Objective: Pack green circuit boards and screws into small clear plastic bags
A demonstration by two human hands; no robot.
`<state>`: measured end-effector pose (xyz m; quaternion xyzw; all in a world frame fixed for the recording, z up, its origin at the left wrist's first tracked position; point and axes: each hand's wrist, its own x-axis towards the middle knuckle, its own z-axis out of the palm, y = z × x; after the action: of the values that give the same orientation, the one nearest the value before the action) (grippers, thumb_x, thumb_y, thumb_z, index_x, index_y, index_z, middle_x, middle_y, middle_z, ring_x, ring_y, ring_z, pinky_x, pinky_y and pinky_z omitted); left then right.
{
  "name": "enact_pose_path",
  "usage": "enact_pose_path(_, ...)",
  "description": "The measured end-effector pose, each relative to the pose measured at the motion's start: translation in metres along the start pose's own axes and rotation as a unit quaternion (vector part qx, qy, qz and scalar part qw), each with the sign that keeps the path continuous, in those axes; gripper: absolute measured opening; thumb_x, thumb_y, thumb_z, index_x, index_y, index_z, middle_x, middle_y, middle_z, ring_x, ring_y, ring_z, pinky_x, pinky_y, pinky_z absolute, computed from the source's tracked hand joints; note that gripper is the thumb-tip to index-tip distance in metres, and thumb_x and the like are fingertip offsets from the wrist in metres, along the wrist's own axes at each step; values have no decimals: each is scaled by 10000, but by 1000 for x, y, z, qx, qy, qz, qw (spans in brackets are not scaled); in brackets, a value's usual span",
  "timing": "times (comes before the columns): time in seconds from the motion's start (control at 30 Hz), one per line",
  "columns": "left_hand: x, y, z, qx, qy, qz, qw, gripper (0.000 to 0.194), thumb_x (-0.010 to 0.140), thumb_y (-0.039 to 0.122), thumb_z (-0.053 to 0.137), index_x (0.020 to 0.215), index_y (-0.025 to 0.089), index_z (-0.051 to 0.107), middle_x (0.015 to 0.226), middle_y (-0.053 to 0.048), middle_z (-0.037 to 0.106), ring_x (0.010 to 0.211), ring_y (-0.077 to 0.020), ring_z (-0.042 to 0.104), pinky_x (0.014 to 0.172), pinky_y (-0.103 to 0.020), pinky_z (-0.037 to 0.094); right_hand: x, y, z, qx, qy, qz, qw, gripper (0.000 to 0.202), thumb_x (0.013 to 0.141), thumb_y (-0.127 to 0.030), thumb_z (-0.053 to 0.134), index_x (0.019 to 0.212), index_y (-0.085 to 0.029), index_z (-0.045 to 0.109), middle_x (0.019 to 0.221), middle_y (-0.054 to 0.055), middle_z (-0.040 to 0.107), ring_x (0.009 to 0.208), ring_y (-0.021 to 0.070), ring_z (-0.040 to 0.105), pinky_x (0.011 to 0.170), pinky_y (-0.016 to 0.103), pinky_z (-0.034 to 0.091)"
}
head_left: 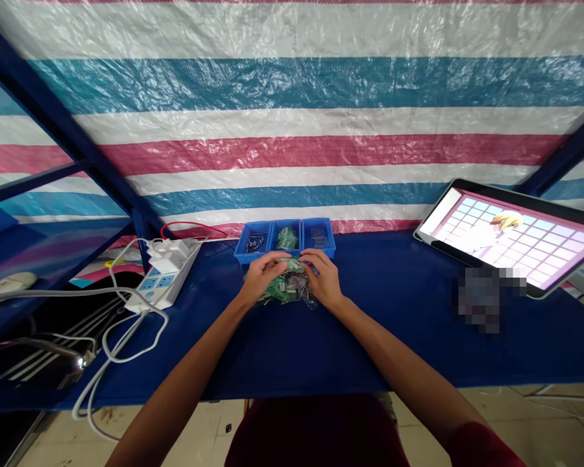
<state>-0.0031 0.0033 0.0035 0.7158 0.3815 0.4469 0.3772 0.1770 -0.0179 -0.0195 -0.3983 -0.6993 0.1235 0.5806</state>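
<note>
Head view: blue table (389,279) before striped sheeting (292,84), left hand (261,277) and right hand (326,277) with grip pinched on greenish packet (292,264).

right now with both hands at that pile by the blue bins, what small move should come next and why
I'd probably lift the greenish packet slightly off the pile: the left hand and right hand have their fingertips at it from either side, and the pile crowds close, so it might snag.
</note>
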Motion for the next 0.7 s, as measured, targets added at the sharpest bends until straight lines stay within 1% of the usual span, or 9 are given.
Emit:
enact_pose_path(0.1, 1, -1, 0, 65, -16, 53, 996, 346, 785, 458, 638, 986, 177, 660, 1029, -88, 603, 943, -214, 593, 804, -314, 499, -1, 0, 2, 8, 9, 27, 1000, 178, 899, -271, 481, 911, -197, 642, 871, 57, 676, 787, 163, 641, 741, 278, 522)
enact_pose_path(0.2, 2, -2, 0, 128, 22, 85, 988, 298, 783, 461, 640, 823, 167, 674, 993, -85, 590, 958, -217, 576, 876, -339, 468, -3, -2, 3, 23, 0, 72, 997, 183, 882, -318, 521, 986, -203, 618, 766, 18, 671, 669, 150, 637, 683, 263, 519)
enact_pose_path(0.27, 2, -2, 0, 134, 35, 77, 987, 309, 812, 459, 604, 751, 161, 658, 946, -76, 604, 910, -205, 582, 867, -336, 462, -4, -5, 2, 33, -22, 80, 996, 237, 897, -317, 493, 1084, -206, 587, 715, -2, 651, 627, 141, 626, 658, 253, 514)
enact_pose_path(0.33, 1, -2, 1, 120, 30, 55, 991, 328, 835, 457, 571, 725, 157, 645, 901, -66, 617, 855, -192, 585, 821, -319, 468, -3, -7, 1, 27, -42, 55, 997, 280, 928, -278, 411, 1152, -211, 565, 764, 13, 649, 687, 143, 633, 689, 259, 514)
enact_pose_path(0.4, 1, -1, 1, 99, 27, 35, 994, 345, 848, 456, 548, 708, 154, 639, 872, -57, 619, 821, -184, 581, 782, -303, 468, -3, -7, -1, 17, -54, 3, 998, 312, 928, -234, 368, 1163, -215, 572, 933, 59, 644, 855, 161, 630, 762, 282, 515)
enact_pose_path(0.47, 0, -1, 0, 79, 23, 20, 996, 356, 847, 462, 545, 697, 153, 636, 845, -49, 614, 788, -178, 575, 745, -293, 467, -3, -5, -1, 7, -63, -35, 997, 307, 910, -222, 397, 1152, -217, 586, 1104, 94, 586, 961, 175, 597, 790, 297, 517)
enact_pose_path(0.53, 0, -1, 0, 70, 19, 10, 997, 380, 844, 473, 544, 659, 150, 620, 837, -50, 608, 768, -177, 571, 730, -292, 464, -3, -2, 0, -1, -60, -43, 997, 272, 897, -233, 441, 1112, -216, 607, 1179, 110, 530, 954, 173, 586, 769, 296, 523)
enact_pose_path(0.63, 1, -1, 1, 59, -2, 11, 998, 401, 861, 497, 505, 696, 150, 624, 942, -74, 614, 868, -203, 585, 796, -311, 459, -2, 1, 1, -10, -34, -28, 999, 213, 910, -256, 450, 997, -204, 638, 1091, 105, 563, 913, 171, 587, 769, 297, 516)
enact_pose_path(0.7, 1, -2, 2, 30, -4, 18, 999, 369, 858, 513, 504, 904, 169, 629, 1077, -93, 596, 995, -227, 573, 829, -319, 462, -1, 1, 1, -19, -16, -12, 1000, 212, 920, -286, 450, 937, -196, 641, 955, 88, 613, 878, 179, 593, 779, 305, 505)
